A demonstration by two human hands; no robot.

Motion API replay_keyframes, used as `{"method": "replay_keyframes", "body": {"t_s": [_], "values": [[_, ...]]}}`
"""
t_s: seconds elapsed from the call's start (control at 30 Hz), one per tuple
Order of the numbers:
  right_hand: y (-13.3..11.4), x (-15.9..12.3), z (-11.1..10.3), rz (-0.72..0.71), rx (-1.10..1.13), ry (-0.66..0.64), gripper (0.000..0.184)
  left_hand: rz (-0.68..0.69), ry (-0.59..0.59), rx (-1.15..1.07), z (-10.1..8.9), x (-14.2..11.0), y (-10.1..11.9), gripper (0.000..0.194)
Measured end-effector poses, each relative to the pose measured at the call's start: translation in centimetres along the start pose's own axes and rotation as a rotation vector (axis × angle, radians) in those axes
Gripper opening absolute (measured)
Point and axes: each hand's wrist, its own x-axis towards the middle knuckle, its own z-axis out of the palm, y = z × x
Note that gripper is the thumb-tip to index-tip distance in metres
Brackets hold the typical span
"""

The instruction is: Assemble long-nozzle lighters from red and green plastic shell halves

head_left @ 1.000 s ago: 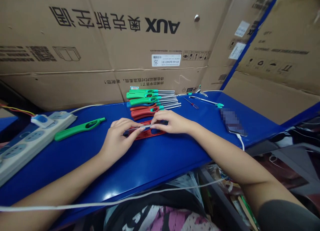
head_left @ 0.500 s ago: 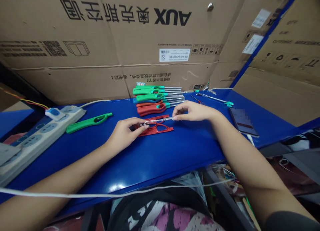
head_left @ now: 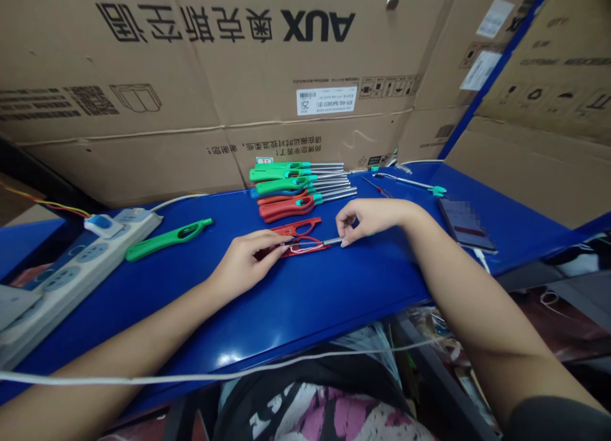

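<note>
- Cardboard sheet (head_left: 214, 97) behind, printed upside down with AUX and other text; second cardboard panel (head_left: 529, 174) at right.
- Blue counter (head_left: 238, 307), glossy, in front of the cardboard; clutter (head_left: 446, 339) below it at right, too blurred to name.
- Power strip (head_left: 79, 265) along left side, blue-white plug (head_left: 102, 226) in it.
- White cable (head_left: 238, 375) crosses in front of the person.
- Left hand (head_left: 251, 256): fingertips pinched at left end of silver rod (head_left: 333, 241); exact grip partly hidden.
- Right hand (head_left: 375, 218): thumb and finger narrow on the rod's right end. Hands now well apart; 1 s ago fingertips were near each other.
- Lighters (head_left: 286, 208), green, red and blue handles, heaped against the cardboard, metal tubes pointing right.
- Green handle (head_left: 157, 245) alone, beside power strip.
- Phone (head_left: 465, 228) on right side, white lead attached.
- Farther red casing half (head_left: 284, 229) and nearer red casing half (head_left: 308, 251) on counter between the hands. Rod now over the nearer one; 0.5 s ago it lay more between the two.
- Loose rod with teal end (head_left: 410, 182), back right; small screwdriver (head_left: 379, 188) near it.
- Thin white wire (head_left: 305, 247) loops along the held rod.
</note>
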Motion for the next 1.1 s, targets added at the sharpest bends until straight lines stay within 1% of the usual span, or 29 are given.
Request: {"method": "replay_keyframes", "body": {"t_s": [0.1,0.2,0.37,0.57,0.73,0.9,1.1], "values": [[-0.1,0.1,0.2,-0.03,0.011,-0.006,0.027,-0.017,-0.008,0.003,0.0,0.0,0.0,0.027],[-0.2,0.3,0.4,-0.06,-0.014,0.028,0.026,-0.014,-0.011,0.002,0.0,0.1,-0.1,0.026],[-0.2,0.7,0.6,-0.074,-0.031,0.032,0.026,-0.038,0.017,0.019,0.1,0.2,-0.2,0.022],[-0.4,0.8,0.8,-0.043,-0.068,0.073,0.026,-0.073,0.049,0.028,0.3,0.2,-0.4,0.024],[-1.3,0.5,1.0,-0.027,-0.117,0.119,0.02,-0.1,0.05,0.021,0.3,0.3,-0.3,0.025],[-2.5,0.3,1.2,0.015,-0.222,0.139,0.013,-0.09,0.061,0.019,0.4,0.3,-0.4,0.026],[-3.2,0.3,1.6,0.068,-0.358,0.155,0.014,-0.079,0.082,0.014,0.7,0.2,-0.5,0.023]]}}
